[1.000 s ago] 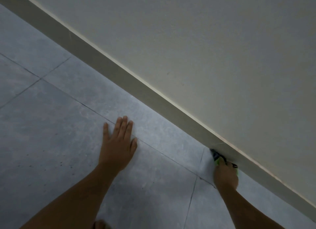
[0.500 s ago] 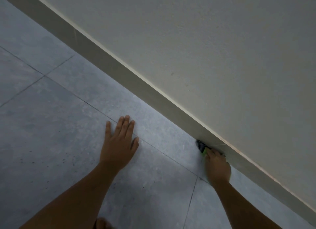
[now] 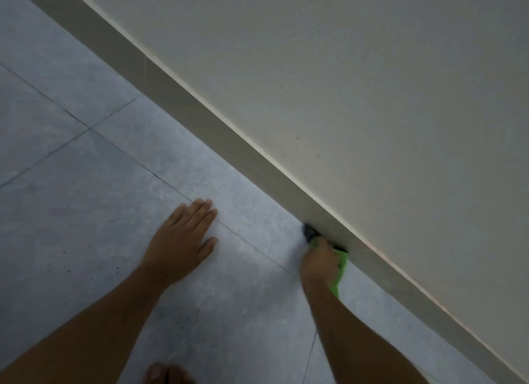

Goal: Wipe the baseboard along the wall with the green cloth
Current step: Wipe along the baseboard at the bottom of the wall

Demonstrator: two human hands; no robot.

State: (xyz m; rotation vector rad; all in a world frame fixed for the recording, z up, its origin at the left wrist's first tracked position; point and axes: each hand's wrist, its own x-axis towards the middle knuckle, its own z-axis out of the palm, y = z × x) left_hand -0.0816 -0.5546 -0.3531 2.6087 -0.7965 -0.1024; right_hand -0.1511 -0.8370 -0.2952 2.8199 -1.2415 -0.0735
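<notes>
Baseboard (image 3: 200, 120): grey-beige strip at the foot of the pale wall (image 3: 372, 97), running diagonally from upper left to lower right, with a thin light edge along its top. Green cloth (image 3: 342, 264): bunched in the right hand (image 3: 319, 257), pressed to the lower face of the baseboard where it meets the floor (image 3: 86, 211). Fingers curled closed over the cloth, knuckles toward the wall; a bright green fold sticking out on the wall side of the wrist, a dark, blurred tip poking out ahead of the fingertips against the baseboard. Whether that dark part belongs to the cloth: cannot tell. Left hand (image 3: 181, 243): flat on the grey floor tile, palm down, fingers straight and close together, thumb out to the side, holding nothing, well apart from the baseboard and from the right hand. Fingertips lying across a thin grout line. Both forearms bare, reaching in from the bottom edge. Toes of a bare foot (image 3: 166, 373) at the bottom edge between the two arms.
</notes>
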